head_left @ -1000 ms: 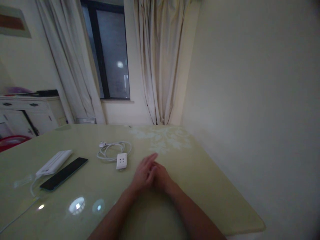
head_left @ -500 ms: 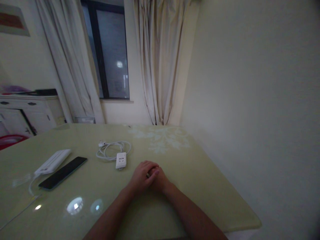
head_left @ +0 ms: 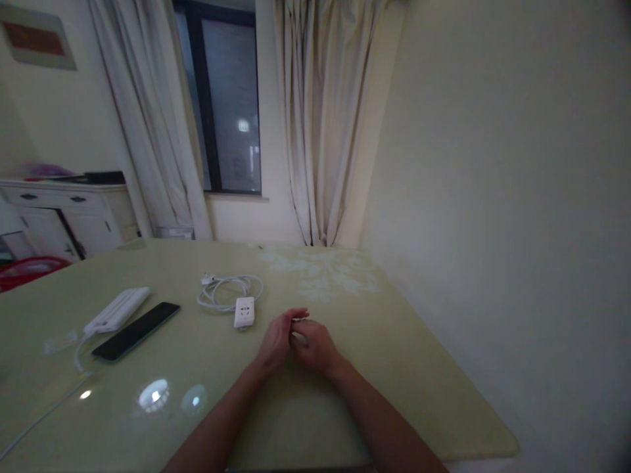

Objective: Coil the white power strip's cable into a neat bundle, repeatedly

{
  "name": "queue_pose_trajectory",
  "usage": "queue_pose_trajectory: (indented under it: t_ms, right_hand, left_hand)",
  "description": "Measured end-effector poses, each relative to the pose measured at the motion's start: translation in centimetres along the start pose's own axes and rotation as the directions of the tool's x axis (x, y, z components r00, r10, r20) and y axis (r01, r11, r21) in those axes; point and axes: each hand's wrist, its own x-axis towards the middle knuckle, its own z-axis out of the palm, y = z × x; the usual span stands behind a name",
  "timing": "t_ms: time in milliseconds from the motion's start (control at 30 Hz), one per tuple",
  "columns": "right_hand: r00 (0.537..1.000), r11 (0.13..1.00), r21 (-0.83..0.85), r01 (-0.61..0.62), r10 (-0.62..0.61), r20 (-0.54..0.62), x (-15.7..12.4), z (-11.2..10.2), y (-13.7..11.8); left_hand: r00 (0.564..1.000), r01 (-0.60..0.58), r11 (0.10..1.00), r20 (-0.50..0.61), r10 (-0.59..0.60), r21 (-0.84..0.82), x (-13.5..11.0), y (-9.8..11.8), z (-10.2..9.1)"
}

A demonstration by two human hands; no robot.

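Both my hands rest together on the pale green table [head_left: 404,368], near its middle. My left hand [head_left: 277,338] stands on its edge with curled fingers arched over my right hand [head_left: 310,343], which lies loosely closed beside it and touching it. Nothing shows in either hand. A white socket adapter [head_left: 244,312] lies just beyond my left hand, joined to a coiled white cable [head_left: 229,290].
A black phone [head_left: 137,330] and a white power bank [head_left: 117,309] lie to the left, with a thin white cable trailing off the left edge. A wall runs along the table's right side. Curtains, a dark window and a white cabinet [head_left: 69,217] stand behind.
My left hand's fingers were stretched over the right hand, then curled round it; now the left hand has lifted onto its edge. The view has shifted slightly.
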Motion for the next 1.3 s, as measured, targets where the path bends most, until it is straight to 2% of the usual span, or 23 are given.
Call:
queue_pose_trajectory:
  t_ms: [100, 200, 300, 433, 867, 1133, 1200, 1300]
  right_hand:
    - [0.986, 0.984, 0.167, 0.056, -0.028, -0.167, 0.1, -1.4, -0.6]
    - [0.973, 0.977, 0.212, 0.039, 0.01, -0.229, 0.3, -1.9, -0.6]
    - [0.98, 0.975, 0.221, 0.007, 0.038, -0.197, 0.4, -1.8, -0.2]
    - [0.986, 0.971, 0.236, -0.039, 0.076, -0.148, 0.4, -1.5, 0.1]
    - [0.975, 0.974, 0.205, -0.091, 0.129, -0.181, 0.5, -1.7, -0.3]
    - [0.968, 0.965, 0.226, -0.136, 0.177, -0.177, 0.5, -2.1, -0.7]
    - [0.971, 0.968, 0.208, -0.138, 0.174, -0.162, 0.5, -1.9, -0.5]
    - [0.978, 0.981, 0.123, -0.151, 0.166, -0.125, 0.3, -1.3, 0.0]
  left_hand:
    - [0.992, 0.096, 0.993, -0.081, -0.101, -0.065, 0.5, -0.9, -0.7]
    - [0.994, 0.102, 0.993, -0.029, -0.103, -0.052, 0.7, -1.2, -1.1]
    - [0.996, 0.083, 0.996, 0.033, -0.084, 0.015, 0.7, -1.3, -1.1]
    - [0.997, 0.074, 0.99, 0.018, -0.077, 0.123, 0.6, -1.6, -1.1]
    - [0.998, 0.018, 0.963, 0.045, -0.032, 0.269, 0.2, -1.0, -1.3]
    - [0.996, -0.071, 0.919, 0.07, 0.047, 0.387, 0.3, -0.9, -1.4]
    - [0.997, -0.075, 0.894, 0.019, 0.074, 0.441, 0.6, -0.8, -1.8]
    - [0.971, -0.002, 0.825, -0.198, 0.137, 0.565, 1.3, -0.6, -3.3]
